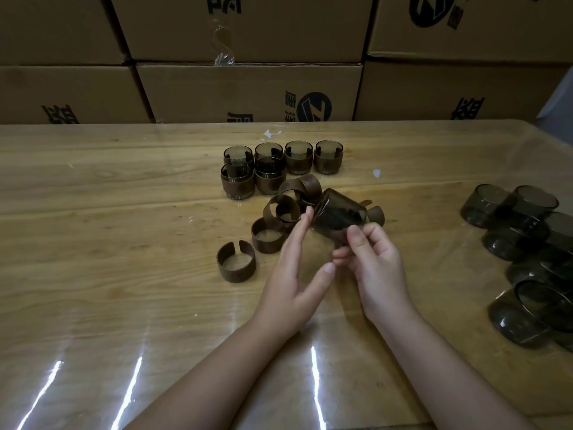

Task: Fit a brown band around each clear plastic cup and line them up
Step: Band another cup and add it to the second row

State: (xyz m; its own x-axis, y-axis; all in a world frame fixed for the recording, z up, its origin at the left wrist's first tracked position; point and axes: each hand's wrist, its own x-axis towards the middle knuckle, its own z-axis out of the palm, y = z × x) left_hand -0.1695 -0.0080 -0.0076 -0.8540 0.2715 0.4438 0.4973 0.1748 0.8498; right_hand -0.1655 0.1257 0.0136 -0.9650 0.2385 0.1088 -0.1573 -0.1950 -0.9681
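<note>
The cup (339,214) hangs tilted above the desk (124,212) at the centre of the frame, and I see no band on it yet. The right hand (376,268) pinches its lower end with curled fingers (356,240). The left hand (291,274) is released, its straight fingers only touching the cup's side. That thin pinch on smooth, glossy plastic could slip. A dropped cup would likely roll into the loose bands (283,209) below, or knock the banded cups (282,162) lined up in the upper centre. The bands are matte brown, leathery-looking split rings. If one is forced on askew, it could sit crooked. Bare cups (527,243), smoky and round-bottomed, lie heaped at the right edge.
</note>
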